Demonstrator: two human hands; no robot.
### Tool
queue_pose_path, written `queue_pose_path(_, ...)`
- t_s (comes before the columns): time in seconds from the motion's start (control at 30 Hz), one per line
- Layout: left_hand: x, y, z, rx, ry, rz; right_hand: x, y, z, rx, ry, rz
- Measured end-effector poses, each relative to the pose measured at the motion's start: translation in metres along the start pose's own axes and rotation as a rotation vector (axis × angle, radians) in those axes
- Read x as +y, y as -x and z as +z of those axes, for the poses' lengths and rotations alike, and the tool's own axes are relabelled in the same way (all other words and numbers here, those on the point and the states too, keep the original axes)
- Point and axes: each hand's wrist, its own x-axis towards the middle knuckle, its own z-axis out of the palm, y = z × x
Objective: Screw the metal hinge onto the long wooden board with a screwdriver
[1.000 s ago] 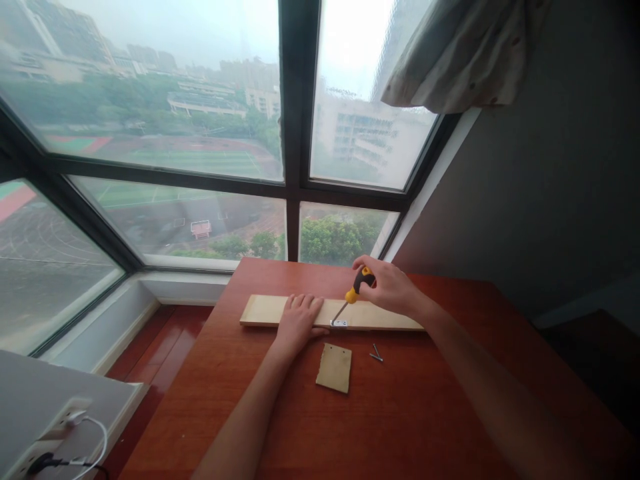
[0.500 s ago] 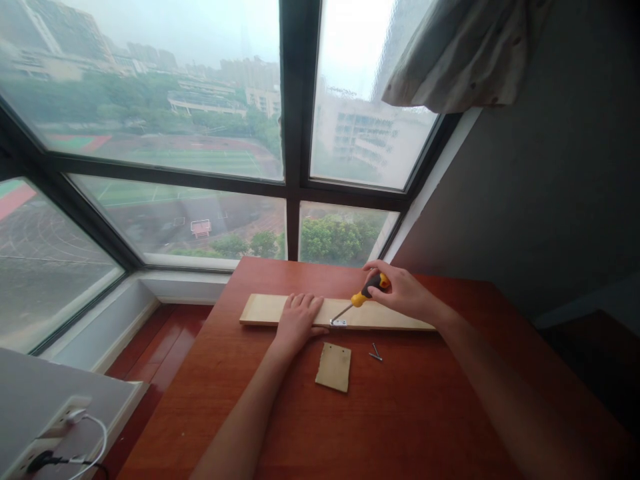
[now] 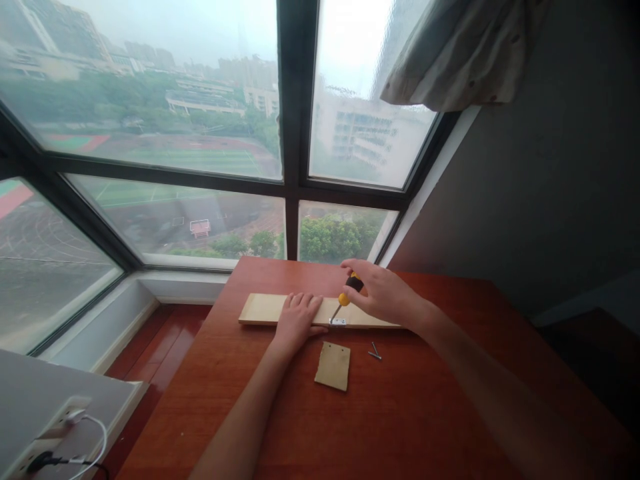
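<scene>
A pale wooden board (image 3: pixel 263 309) lies lengthwise on the table. My left hand (image 3: pixel 298 320) holds it down, fingers across its top towards the far edge and thumb along the near edge. In my right hand (image 3: pixel 380 290) is a yellow and black screwdriver (image 3: pixel 343 299), tilted, its handle up and to the right. Its tip meets the left end of a small white metal plate (image 3: pixel 339 322) at the board's near edge. Whether a screw sits under the tip is too small to tell.
A small tan wooden piece (image 3: pixel 333 367) with two holes lies in front of the board. To its right are loose screws (image 3: pixel 375 352) on the reddish table (image 3: pixel 400 413). Windows rise behind the table, and a curtain (image 3: pixel 460 60) hangs at upper right.
The screwdriver's handle has swung left and stands more upright, carried by my right hand. Its tip stays at the metal plate. My left hand and the board keep their places.
</scene>
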Motion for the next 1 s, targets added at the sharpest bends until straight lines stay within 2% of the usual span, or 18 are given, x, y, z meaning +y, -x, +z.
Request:
queue_pose_path(0.07,0.0,0.0,0.0,0.003,-0.002,0.002,-0.01,-0.001,-0.002,-0.029,0.184,0.075)
queue_pose_path(0.17,0.001,0.0,-0.001,0.006,0.004,0.0,-0.018,0.0,-0.002,-0.054,0.3,0.077)
queue_pose_path(0.33,0.002,0.0,-0.003,0.004,0.008,-0.004,-0.01,0.009,0.001,-0.015,0.165,-0.001)
queue_pose_path(0.53,0.001,-0.001,-0.003,-0.013,0.016,0.001,-0.004,0.019,-0.001,-0.055,-0.012,-0.133)
queue_pose_path(0.6,0.001,-0.001,-0.003,-0.011,0.013,0.004,-0.009,0.019,0.0,-0.032,0.028,-0.104)
queue_pose_path(0.7,0.001,-0.001,-0.003,-0.004,0.011,0.006,-0.016,0.015,0.003,0.028,0.207,0.037)
queue_pose_path(0.8,0.002,0.0,-0.003,-0.003,0.013,0.001,-0.017,0.008,0.004,0.031,0.381,0.151)
queue_pose_path(0.9,0.001,0.0,-0.003,-0.005,0.022,-0.002,-0.012,0.001,0.001,-0.007,0.383,0.13)
queue_pose_path(1.0,0.001,0.0,-0.002,-0.003,0.03,-0.007,-0.005,-0.003,-0.003,-0.059,0.225,0.034)
